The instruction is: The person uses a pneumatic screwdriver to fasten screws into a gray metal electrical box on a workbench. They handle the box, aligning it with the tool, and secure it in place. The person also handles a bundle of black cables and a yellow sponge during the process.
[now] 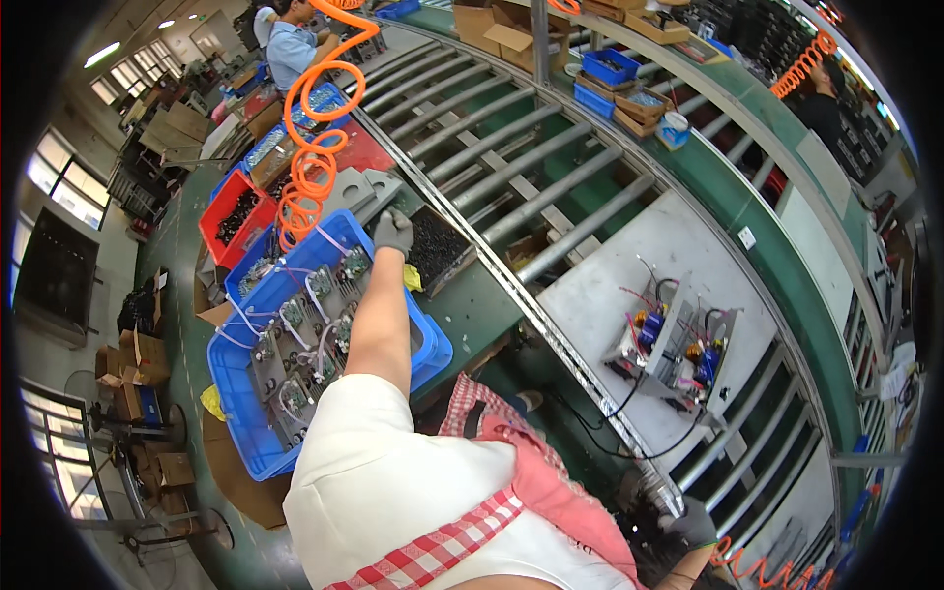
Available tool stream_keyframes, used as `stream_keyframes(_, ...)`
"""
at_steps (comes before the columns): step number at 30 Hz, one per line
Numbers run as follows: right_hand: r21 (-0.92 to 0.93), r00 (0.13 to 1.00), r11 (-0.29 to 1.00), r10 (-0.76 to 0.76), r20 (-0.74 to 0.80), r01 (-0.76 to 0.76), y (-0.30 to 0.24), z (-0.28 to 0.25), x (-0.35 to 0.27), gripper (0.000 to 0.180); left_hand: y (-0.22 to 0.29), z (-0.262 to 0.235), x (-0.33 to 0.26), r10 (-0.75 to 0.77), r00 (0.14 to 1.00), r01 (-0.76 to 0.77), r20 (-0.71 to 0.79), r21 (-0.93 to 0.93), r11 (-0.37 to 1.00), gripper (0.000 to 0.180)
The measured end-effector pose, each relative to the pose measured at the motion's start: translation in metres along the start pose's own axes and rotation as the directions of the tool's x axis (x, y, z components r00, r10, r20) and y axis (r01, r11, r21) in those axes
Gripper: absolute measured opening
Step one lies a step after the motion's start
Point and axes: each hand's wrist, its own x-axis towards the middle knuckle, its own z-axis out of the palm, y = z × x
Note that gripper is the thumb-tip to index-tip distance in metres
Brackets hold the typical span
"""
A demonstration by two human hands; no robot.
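My left hand [395,232], in a grey glove, reaches forward with its fingers curled at the edge of some grey sheet-metal brackets [366,193]. What its fingers grip, if anything, is not clear. Just right of it lies a dark tray of small black parts [438,248]. Beneath my left forearm sits a blue bin [241,418] holding several green circuit boards [295,313] with white wires. Low on the right, my right hand [694,527], also gloved in grey, is closed by the conveyor's metal rail [600,393]; its fingers are partly hidden, and what they hold cannot be made out.
On the conveyor's pale board [600,285] stands an open metal unit with coils and wires [678,344], a black cable trailing from it. An orange coiled hose [313,162] hangs over the bench beside a red bin [234,216]. Another person [292,54] works farther back.
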Motion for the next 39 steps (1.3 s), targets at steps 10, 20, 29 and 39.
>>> stream_keyframes(10, 0.998, 0.718, 0.050, -0.696, 0.013, 0.030, -0.113, 0.116, 0.015, 0.061, -0.122, 0.095, -0.210, -0.572, 0.748, 0.491, 0.335, 0.301, 0.818, 0.024)
stream_keyframes(20, 0.441, 0.941, 0.832, -0.294, -0.166, 0.337, -0.150, 0.157, 0.005, 0.057, -0.216, 0.080, -0.364, -0.953, 0.283, 0.643, 0.106, 0.716, 0.271, 0.028)
stream_keyframes(29, 0.618, 0.991, 0.776, -0.120, -0.054, 0.127, -0.137, 0.152, -0.015, 0.062, -0.228, 0.073, -0.397, -0.913, 0.358, 0.141, 0.194, 0.956, 0.259, 0.022)
stream_keyframes(39, 0.681, 0.981, 0.721, 0.005, -0.194, 0.130, -0.083, 0.174, 0.013, 0.040, -0.265, 0.033, -0.390, -0.921, 0.362, 0.134, -0.143, 0.986, -0.100, 0.023)
